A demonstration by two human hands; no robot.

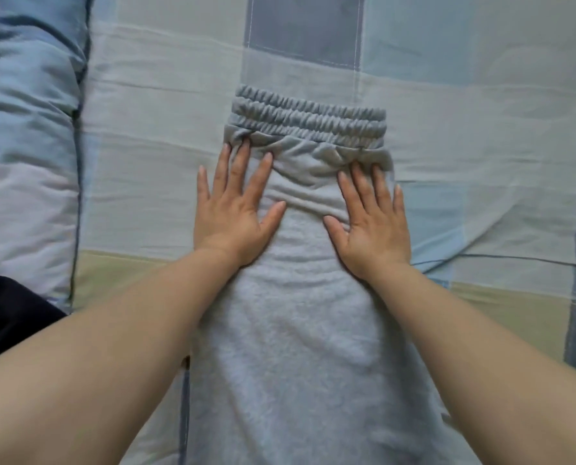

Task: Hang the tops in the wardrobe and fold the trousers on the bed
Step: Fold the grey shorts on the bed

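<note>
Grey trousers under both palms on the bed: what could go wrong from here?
1. The fabric is bunched just below the waistband; folding the grey trousers now could press those creases in.
2. The left hand and right hand only press flat, without any grip, so the cloth may slide on the checked bedsheet.
3. The sheet is itself wrinkled to the right, so the fold may come out uneven.

Checked bedsheet [481, 135] in pale green, blue and grey blocks; rolled quilt [28, 162] of matching colours along the left edge; dark fabric [8, 317] at lower left
</note>
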